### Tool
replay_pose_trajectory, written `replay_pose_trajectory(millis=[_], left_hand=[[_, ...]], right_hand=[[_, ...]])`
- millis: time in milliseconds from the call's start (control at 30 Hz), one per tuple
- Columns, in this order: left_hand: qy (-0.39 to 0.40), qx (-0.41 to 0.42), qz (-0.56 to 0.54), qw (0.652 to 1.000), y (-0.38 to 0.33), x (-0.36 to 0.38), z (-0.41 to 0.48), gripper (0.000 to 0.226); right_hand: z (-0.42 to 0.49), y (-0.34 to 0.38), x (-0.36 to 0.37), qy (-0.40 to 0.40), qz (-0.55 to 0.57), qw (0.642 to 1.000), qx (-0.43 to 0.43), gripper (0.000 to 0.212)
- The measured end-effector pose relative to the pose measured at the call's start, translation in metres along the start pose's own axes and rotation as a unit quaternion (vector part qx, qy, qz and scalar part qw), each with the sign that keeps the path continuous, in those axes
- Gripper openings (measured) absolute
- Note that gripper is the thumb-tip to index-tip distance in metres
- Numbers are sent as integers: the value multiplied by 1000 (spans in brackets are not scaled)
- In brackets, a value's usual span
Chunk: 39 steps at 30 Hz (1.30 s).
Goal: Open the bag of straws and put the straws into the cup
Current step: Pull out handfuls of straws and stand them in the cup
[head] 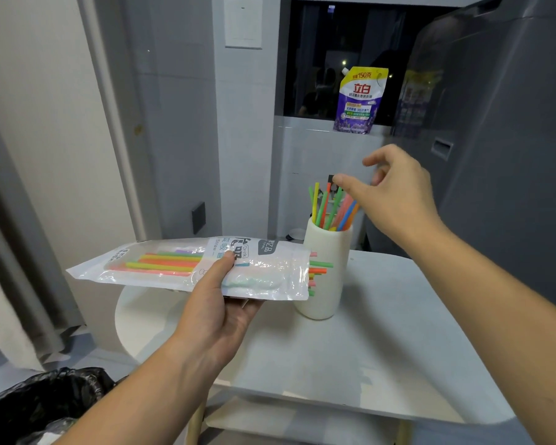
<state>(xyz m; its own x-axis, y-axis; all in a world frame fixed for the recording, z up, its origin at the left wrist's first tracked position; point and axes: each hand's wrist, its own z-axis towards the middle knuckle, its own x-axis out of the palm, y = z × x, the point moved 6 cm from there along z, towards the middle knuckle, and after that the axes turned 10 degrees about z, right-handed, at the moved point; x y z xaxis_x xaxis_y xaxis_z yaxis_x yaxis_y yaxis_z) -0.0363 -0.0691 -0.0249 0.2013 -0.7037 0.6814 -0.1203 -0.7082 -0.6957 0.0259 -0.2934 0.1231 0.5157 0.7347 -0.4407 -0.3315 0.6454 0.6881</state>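
Observation:
My left hand [220,303] grips a clear plastic bag of straws [161,268] from below, thumb on top, and holds it flat above the table's left side. The bag's open end points right, and coloured straw tips [318,271] stick out of it beside the cup. A white cup [326,271] stands on the white table [382,332] with several coloured straws [331,205] upright in it. My right hand [395,194] hovers just above and right of those straws, fingers spread, nothing held.
A purple detergent pouch [360,101] stands on the sill behind. A large grey appliance [501,139] rises at the right. A black bin bag [42,403] sits at the lower left, beside a curtain. The table has a lower shelf [296,422].

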Motion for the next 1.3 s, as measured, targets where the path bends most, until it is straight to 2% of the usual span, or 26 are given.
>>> replay_pose_trajectory(millis=[167,233,300,367,433,500,633,833,1000,1133,1200,1300], left_hand=[[7,11,-1,1000,-3,1,1,11],[11,18,9,1000,-4,2,0,9],[17,29,25,999,-4,3,1,10],[22,42,42,998,-5,3,1,12],[28,55,66,996,-6,4,0,17],[33,75,96,992,-7,6,-1,23],[21,109,130,985,-11,6,-5,25],[20,115,147,982,-11,6,-7,29],[25,127,158,979,-11,6,-6,22],[8,119,137,983,-14,2,-3,22],[1,99,114,989,-13,-2,0,23],[-9,64,74,995,-9,-4,4,31]], right_hand=[[-42,2,-10,-64,67,995,-47,28],[-62,-6,-2,-36,89,995,-14,28],[-82,-17,15,52,104,991,60,36],[-100,-28,36,148,138,968,151,41],[-114,-38,49,189,213,930,234,42],[-120,-41,54,188,290,900,267,37],[-121,-46,53,166,343,881,283,27],[-132,-43,64,170,462,772,402,22],[-136,-45,68,156,474,764,409,20],[-131,-53,65,128,496,749,420,11],[-128,-57,60,108,492,755,419,11],[-127,-55,55,104,474,775,406,23]])
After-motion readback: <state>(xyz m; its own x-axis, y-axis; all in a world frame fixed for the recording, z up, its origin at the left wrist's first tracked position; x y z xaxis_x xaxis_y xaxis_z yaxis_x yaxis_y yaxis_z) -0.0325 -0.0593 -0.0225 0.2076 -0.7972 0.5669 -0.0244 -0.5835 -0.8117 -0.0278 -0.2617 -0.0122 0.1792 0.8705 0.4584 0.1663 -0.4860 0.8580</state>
